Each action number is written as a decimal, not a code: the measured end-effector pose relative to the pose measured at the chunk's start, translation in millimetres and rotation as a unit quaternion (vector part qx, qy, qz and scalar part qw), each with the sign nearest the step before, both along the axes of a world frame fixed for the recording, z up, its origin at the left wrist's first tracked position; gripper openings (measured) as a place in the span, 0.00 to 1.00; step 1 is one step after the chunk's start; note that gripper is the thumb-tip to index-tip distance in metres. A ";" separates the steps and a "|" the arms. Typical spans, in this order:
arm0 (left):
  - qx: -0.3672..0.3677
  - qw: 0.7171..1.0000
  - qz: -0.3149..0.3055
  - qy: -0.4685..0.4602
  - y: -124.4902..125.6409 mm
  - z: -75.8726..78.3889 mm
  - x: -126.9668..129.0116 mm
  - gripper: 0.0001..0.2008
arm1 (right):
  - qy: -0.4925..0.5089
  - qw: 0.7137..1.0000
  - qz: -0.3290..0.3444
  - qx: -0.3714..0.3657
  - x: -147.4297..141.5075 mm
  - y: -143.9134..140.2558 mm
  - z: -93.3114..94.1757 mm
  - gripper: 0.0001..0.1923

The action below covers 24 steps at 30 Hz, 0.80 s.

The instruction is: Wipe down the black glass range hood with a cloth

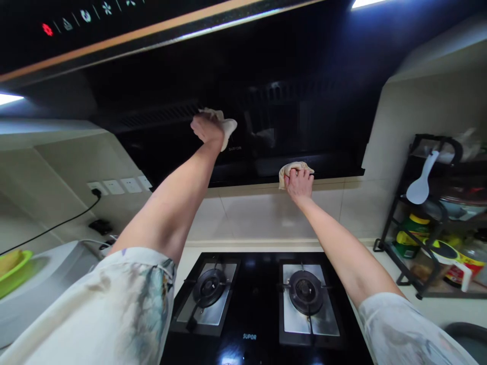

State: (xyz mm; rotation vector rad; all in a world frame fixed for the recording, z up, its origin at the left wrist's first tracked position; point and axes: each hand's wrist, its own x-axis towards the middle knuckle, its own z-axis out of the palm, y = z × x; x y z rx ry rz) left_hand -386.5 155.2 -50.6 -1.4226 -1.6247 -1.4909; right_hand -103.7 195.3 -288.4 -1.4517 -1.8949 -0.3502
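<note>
My left hand [206, 128] is closed around a pale cloth [228, 133] and presses it to the black glossy panel of the range hood [323, 126], beside the slotted vent. Lower and to the right, my right hand [300, 183] grips a beige cloth [293, 167] at the hood's bottom edge, its fingers curled over the lip. Part of each cloth is hidden under the fingers. Below both arms lies a black gas stove [249, 309] with two burners.
Wall sockets [122, 186] with a plugged-in black cord are at left, above a grey-white appliance [57, 279] bearing a green bowl [15, 274]. At right stands a black rack [395, 228] with bottles and a hanging white rice paddle [420, 185]. The hood's control strip [87, 17] crosses the top.
</note>
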 end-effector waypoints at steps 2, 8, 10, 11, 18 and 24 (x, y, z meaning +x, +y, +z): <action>0.000 0.997 0.053 -0.059 4.9 -2.7 29.4 0.20 | 0.001 1.000 0.000 -0.002 -1.0 2.5 -1.3 0.23; -0.040 0.992 -0.059 0.101 52.3 -9.2 151.1 0.14 | 0.009 1.000 0.005 0.022 -1.6 6.6 -3.5 0.22; -0.033 0.982 -0.093 0.162 61.6 -19.2 181.1 0.16 | 0.007 1.000 0.010 0.026 -0.2 6.5 -3.3 0.22; -0.029 0.975 -0.107 0.192 63.5 -25.5 191.4 0.17 | 0.003 1.000 0.012 0.023 0.8 6.1 -2.9 0.22; -0.064 0.950 -0.135 0.276 51.5 -59.0 178.7 0.12 | -0.029 0.999 0.036 0.015 10.3 3.9 6.0 0.24; -0.079 0.961 -0.115 0.238 28.1 -82.8 95.4 0.12 | 0.045 0.996 -0.077 0.017 74.7 29.6 22.4 0.24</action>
